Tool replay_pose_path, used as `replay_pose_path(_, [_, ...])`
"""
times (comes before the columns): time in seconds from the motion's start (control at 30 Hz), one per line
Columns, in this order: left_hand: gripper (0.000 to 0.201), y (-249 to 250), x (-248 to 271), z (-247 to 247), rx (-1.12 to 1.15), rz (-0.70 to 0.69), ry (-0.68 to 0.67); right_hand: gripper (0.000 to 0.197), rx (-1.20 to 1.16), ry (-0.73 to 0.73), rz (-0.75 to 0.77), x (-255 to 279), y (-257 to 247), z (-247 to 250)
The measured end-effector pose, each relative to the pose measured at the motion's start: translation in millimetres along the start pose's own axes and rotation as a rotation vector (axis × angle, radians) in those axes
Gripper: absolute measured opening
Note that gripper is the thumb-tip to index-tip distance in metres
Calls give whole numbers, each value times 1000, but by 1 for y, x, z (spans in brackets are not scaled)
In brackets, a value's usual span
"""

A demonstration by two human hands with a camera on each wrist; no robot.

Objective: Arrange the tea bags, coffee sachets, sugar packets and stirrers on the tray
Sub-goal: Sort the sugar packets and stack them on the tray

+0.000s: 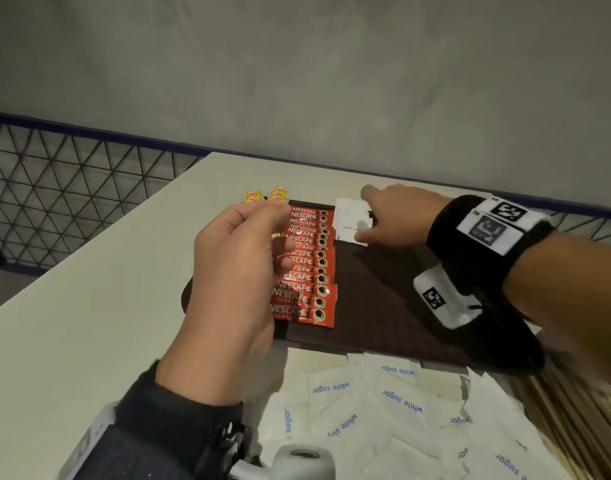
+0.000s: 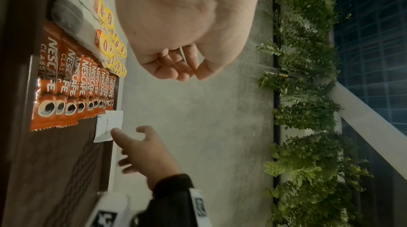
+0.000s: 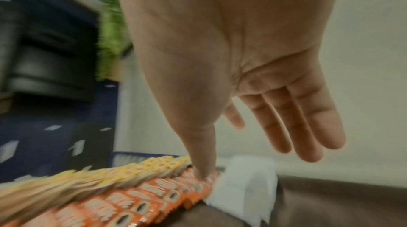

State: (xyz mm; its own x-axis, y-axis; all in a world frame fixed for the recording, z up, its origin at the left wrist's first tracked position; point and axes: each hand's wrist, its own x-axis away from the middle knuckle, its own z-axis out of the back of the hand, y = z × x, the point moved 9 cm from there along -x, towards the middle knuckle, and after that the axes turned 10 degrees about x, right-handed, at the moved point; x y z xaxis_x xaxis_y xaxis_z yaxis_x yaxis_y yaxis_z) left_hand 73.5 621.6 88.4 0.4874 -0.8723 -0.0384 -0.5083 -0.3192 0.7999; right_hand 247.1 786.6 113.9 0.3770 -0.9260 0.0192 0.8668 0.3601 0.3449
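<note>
A dark brown tray lies on the white table. A row of red Nescafe coffee sachets overlaps down its left half, and yellow tea bags line the far left edge. My right hand reaches to the tray's far end with straight fingers and touches a white sugar packet beside the sachets. In the right wrist view the thumb points down at the sachets next to the packet. My left hand hovers above the sachets, fingers loosely curled, holding nothing.
A loose pile of white sugar packets lies on the table in front of the tray. Wooden stirrers lie at the near right. A black mesh railing runs past the table's left edge, with a grey wall behind.
</note>
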Motion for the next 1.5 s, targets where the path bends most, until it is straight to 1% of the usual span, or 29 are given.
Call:
replay_pose_path(0.03, [19,-1,0,-1,-5,3,-4,58,66,30,82,19,-10,15])
replay_pose_path(0.07, [18,-2,1,-2,-11,11,-9,52,58,16,171,40,-22,27])
replay_pose_path(0.1, [16,-3,3,-3,-16,20,-13,44,-4,-47,258,65,-35,34])
replay_pose_path(0.13, [13,-5,4,-4,-18,30,-16,38,-83,-152,340,91,-50,36])
replay_pose_path(0.17, [11,-7,5,-5,-20,39,-21,38,-142,-271,408,118,-65,34])
replay_pose_path(0.2, [9,-8,7,-5,-26,46,-24,42,-159,-371,459,143,-78,29])
replay_pose_path(0.23, [9,-9,8,-5,-39,50,-22,49,-136,-435,491,164,-87,22])
replay_pose_path(0.27, [9,-10,9,-4,-53,58,-15,56,-80,-453,508,180,-94,13])
replay_pose_path(0.3, [11,-11,11,-3,-61,66,-8,63,2,-431,510,191,-98,5])
replay_pose_path(0.33, [12,-12,12,-2,-68,76,-3,68,89,-376,506,199,-102,-1])
replay_pose_path(0.4, [11,-14,14,-1,-79,90,0,68,168,-259,481,206,-105,-10])
replay_pose_path(0.53, [10,-10,16,-2,-85,96,-17,46,28,-214,431,214,-103,-18])
replay_pose_path(0.63, [6,-9,20,-7,-104,101,-61,26,-7,-188,418,222,-104,-18])
replay_pose_path(0.77, [5,-10,27,-16,-169,105,-136,17,33,-177,403,224,-103,-14])
replay_pose_path(0.9, [7,-12,34,-20,-210,124,-207,14,-86,-164,352,218,-92,-5])
replay_pose_path(0.93, [8,-12,35,-20,-219,127,-216,15,-125,-149,331,216,-87,-1])
replay_pose_path(1.0, [7,-11,36,-19,-222,133,-223,24,-224,-138,262,212,-72,4])
replay_pose_path(1.07, [3,-9,37,-18,-224,135,-233,30,-379,-122,188,207,-57,15])
replay_pose_path(1.1, [5,-9,37,-19,-232,142,-240,31,-509,-105,155,205,-50,23])
replay_pose_path(1.17, [13,-12,38,-23,-259,182,-281,31,-856,-71,139,202,-40,35])
replay_pose_path(1.23, [24,-19,44,-33,-270,247,-374,33,-1163,-78,180,201,-37,39])
replay_pose_path(1.3, [32,-24,54,-44,-266,301,-494,36,-1382,-89,192,197,-35,33])
replay_pose_path(1.33, [33,-26,59,-49,-263,313,-549,36,-1460,-66,177,195,-33,28])
replay_pose_path(1.4, [32,-30,63,-52,-276,305,-605,36,-1585,-10,140,190,-27,20])
replay_pose_path(1.5, [32,-35,57,-49,-319,299,-602,34,-1676,33,62,184,-21,5])
